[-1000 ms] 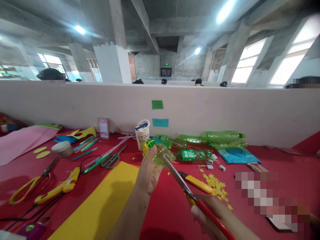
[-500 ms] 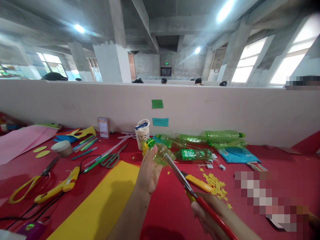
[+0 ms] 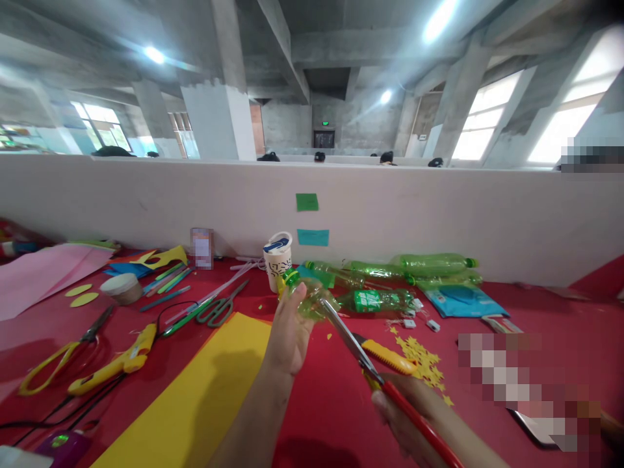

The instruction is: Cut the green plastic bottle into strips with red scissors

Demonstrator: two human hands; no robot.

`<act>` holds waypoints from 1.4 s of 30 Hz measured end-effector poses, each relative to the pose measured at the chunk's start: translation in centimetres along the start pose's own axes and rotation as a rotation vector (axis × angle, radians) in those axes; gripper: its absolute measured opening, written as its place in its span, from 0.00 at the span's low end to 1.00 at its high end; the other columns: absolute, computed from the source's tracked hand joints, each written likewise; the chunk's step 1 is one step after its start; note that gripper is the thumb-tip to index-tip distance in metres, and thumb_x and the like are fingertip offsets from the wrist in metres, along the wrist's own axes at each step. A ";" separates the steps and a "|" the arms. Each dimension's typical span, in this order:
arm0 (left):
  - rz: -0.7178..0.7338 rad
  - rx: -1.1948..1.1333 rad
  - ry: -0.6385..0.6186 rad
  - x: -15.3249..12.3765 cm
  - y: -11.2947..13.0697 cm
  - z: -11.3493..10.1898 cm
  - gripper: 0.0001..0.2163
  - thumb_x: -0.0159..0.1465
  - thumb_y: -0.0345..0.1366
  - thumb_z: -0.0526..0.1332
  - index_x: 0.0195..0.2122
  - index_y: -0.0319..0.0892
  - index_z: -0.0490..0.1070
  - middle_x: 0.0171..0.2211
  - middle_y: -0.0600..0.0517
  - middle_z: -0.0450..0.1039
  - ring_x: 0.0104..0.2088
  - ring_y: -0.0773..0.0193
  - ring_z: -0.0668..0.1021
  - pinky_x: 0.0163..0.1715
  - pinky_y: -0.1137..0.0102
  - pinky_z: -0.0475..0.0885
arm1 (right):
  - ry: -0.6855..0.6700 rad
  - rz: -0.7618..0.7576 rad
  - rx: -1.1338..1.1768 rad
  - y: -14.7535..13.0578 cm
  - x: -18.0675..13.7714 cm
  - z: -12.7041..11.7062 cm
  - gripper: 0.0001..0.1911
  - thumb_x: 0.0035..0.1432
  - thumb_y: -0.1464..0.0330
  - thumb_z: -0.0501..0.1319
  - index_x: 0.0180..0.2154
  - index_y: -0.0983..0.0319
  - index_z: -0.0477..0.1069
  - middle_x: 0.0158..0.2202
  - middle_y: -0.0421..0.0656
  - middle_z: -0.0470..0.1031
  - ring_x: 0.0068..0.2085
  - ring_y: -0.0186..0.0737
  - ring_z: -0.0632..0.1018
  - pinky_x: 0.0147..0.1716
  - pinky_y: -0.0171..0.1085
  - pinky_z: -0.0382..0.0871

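Note:
My left hand [image 3: 288, 335] is raised over the red table [image 3: 536, 312] and grips a green plastic bottle piece [image 3: 308, 297], its green cap pointing up and left. My right hand [image 3: 414, 416], low at the bottom right, is closed on the red handle of a pair of scissors [image 3: 370, 364]. The steel blades slant up and left, and their tips meet the bottle piece beside my left fingers. I cannot tell whether the blades are in the plastic or only against it.
A yellow utility knife [image 3: 387, 356] and yellow paper stars [image 3: 424, 364] lie under the scissors. Green bottles [image 3: 419, 266], a white cup [image 3: 277, 260], green-handled scissors [image 3: 217, 311], a yellow glue gun [image 3: 114, 365], yellow-handled scissors [image 3: 53, 364] and a yellow sheet [image 3: 205, 390] lie around. A white partition [image 3: 439, 214] stands behind.
The scissors' tips have crept a little forward along the bottle piece. Both hands stay almost in the same place.

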State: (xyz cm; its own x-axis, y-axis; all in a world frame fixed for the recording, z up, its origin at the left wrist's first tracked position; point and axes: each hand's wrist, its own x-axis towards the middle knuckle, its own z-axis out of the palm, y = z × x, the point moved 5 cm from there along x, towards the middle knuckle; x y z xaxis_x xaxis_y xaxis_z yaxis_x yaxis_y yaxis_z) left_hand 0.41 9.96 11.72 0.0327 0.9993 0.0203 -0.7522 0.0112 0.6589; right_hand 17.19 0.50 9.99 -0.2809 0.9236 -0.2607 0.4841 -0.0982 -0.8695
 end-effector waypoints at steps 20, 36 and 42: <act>-0.058 -0.062 0.010 0.1 0.5 -0.2 0.10 0.59 0.38 0.61 0.40 0.39 0.70 0.36 0.48 0.76 0.39 0.57 0.78 0.41 0.60 0.73 | -0.113 -0.036 0.053 -0.1 -0.1 1.2 0.31 0.53 0.37 0.47 0.24 0.59 0.54 0.20 0.33 0.53 0.21 0.28 0.55 0.20 0.31 0.46; -0.025 0.021 -0.053 -0.3 0.6 0.5 0.15 0.58 0.35 0.61 0.47 0.42 0.68 0.38 0.49 0.75 0.39 0.59 0.78 0.40 0.63 0.72 | -0.087 0.001 0.047 -0.4 -0.3 1.7 0.32 0.53 0.37 0.47 0.24 0.61 0.58 0.19 0.34 0.56 0.19 0.28 0.60 0.19 0.29 0.53; -0.015 0.027 -0.056 -0.3 0.8 0.2 0.15 0.58 0.36 0.62 0.47 0.43 0.68 0.38 0.50 0.76 0.38 0.60 0.78 0.41 0.63 0.71 | -0.037 0.089 0.094 1.8 -0.3 2.1 0.29 0.54 0.40 0.50 0.26 0.60 0.58 0.21 0.33 0.57 0.20 0.28 0.61 0.19 0.29 0.54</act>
State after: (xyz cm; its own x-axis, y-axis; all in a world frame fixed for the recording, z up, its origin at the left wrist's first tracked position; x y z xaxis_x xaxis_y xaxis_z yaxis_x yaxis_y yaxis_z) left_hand -0.11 9.67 12.38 0.0812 0.9954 0.0518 -0.7334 0.0245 0.6793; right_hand 16.38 -0.68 7.65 -0.2720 0.8955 -0.3522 0.4290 -0.2148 -0.8774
